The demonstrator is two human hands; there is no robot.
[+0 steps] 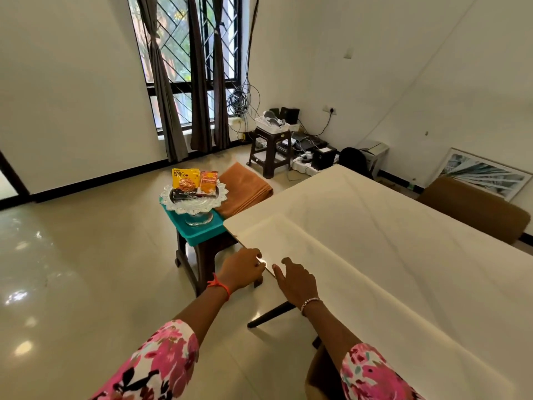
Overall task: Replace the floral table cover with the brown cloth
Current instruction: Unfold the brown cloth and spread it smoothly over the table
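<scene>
Head view, left hand (245,265) apparently gripping the table edge (234,235), right hand (294,280) flat beside it, brown cloth (245,187) folded beyond.

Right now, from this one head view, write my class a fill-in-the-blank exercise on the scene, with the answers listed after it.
1. The brown cloth lies ____, not spread out.
2. The glass stand holds two snack ____.
3. The teal tray rests on a dark ____.
4. The left hand pinches the table's ____, and the right hand rests beside it.

Missing words: folded; packets; stool; edge.
</scene>
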